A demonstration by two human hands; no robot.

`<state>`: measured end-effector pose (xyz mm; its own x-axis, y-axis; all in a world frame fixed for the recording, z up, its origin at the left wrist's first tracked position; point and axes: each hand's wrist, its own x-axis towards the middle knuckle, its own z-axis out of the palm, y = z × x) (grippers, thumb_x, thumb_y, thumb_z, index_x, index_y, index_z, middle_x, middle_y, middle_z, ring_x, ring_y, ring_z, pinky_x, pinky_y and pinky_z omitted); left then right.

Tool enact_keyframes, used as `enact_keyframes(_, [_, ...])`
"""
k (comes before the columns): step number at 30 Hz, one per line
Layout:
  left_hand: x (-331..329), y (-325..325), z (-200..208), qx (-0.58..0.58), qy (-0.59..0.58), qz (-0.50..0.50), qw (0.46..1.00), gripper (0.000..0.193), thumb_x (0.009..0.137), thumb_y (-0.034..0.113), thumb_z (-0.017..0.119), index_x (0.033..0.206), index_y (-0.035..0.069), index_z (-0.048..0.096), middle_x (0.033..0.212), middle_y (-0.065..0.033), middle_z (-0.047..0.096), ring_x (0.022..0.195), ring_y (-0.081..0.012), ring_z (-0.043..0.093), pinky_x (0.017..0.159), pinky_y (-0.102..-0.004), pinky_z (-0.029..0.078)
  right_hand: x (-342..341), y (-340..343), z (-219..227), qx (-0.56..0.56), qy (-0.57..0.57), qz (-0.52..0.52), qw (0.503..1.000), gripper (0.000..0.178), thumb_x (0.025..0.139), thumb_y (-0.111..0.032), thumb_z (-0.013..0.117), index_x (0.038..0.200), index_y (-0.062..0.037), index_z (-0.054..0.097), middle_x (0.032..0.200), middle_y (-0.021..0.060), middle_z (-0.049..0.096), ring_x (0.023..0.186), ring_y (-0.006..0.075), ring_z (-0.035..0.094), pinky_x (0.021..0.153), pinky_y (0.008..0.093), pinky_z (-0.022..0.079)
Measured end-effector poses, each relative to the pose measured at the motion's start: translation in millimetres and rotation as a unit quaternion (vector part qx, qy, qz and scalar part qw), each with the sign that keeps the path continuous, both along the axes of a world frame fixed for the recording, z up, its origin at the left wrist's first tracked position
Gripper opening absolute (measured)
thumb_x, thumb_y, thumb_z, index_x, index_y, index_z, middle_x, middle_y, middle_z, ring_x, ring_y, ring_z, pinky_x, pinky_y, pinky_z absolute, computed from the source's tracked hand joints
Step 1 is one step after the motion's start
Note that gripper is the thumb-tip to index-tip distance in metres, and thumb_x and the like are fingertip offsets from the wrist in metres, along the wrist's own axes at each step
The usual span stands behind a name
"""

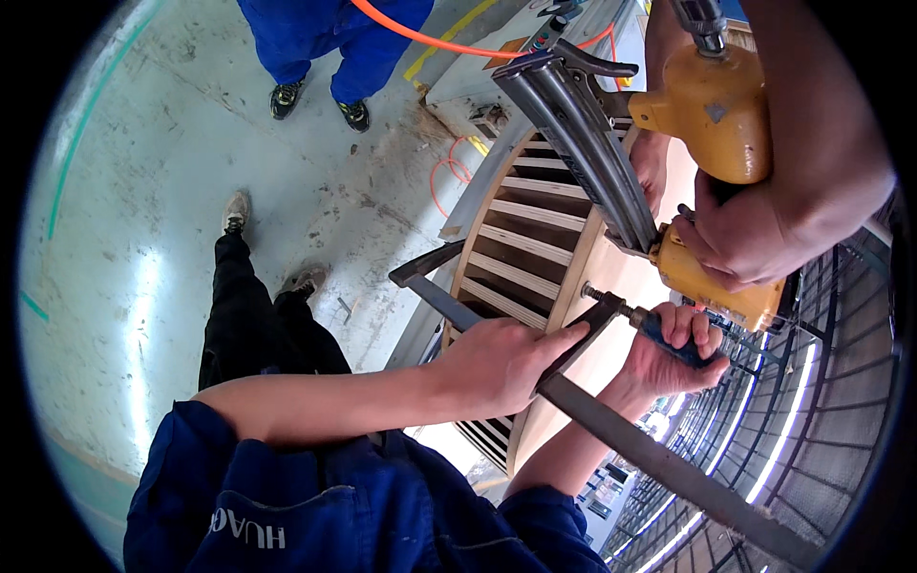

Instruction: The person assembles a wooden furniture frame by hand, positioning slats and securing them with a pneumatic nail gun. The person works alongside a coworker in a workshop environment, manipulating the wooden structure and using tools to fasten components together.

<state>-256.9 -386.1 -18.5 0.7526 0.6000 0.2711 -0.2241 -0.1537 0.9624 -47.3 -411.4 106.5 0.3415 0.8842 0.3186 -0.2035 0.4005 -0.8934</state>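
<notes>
A bar clamp [535, 368] spans a curved wooden frame [535, 248]; left hand [501, 361] wraps its bar, right hand [673, 358] grips its blue handle [673, 342], fingers curled tight.

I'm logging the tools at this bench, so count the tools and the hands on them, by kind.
Bar clamps: 1, the bar clamp
Yellow nail guns: 1, the nail gun
Wearer's hands: 2, left hand on the clamp jaw, right hand on its blue handle
Co-worker's hands: 1, gripping the nail gun
Total: 5

Dark matt steel clamp [611, 420], pale smooth wooden slatted frame [521, 244], glossy yellow metal nail gun [716, 124].
</notes>
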Motion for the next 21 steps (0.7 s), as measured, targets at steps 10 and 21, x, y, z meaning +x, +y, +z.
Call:
enact_keyframes(10, [-16.3,-5.8,12.8,-0.023,0.011,-0.021,0.999,0.076,0.072,0.005,0.072,0.145,0.003,0.048,0.087,-0.0207,0.07,0.078,-0.0382,0.069,0.069,-0.045,0.056,-19.6,-8.8,1.3,-0.017,-0.014,-0.073,0.997,0.04,0.094,-0.041,0.066,0.074,-0.0128,0.047,0.075,0.0016,0.052,0.064,0.0138,0.044,0.063,0.0294,0.036])
enact_keyframes(21, [-25.3,11.4,30.6,-0.063,0.011,0.011,0.998,0.059,0.075,-0.002,0.06,0.134,0.004,0.06,0.101,-0.025,0.068,0.082,-0.0404,0.066,0.076,-0.0367,0.054,-28.6,7.7,-2.9,-0.053,-0.011,-0.16,0.986,0.025,0.096,-0.021,0.066,0.082,-0.0061,0.053,0.082,0.0072,0.057,0.073,0.0187,0.05,0.071,0.0333,0.044])
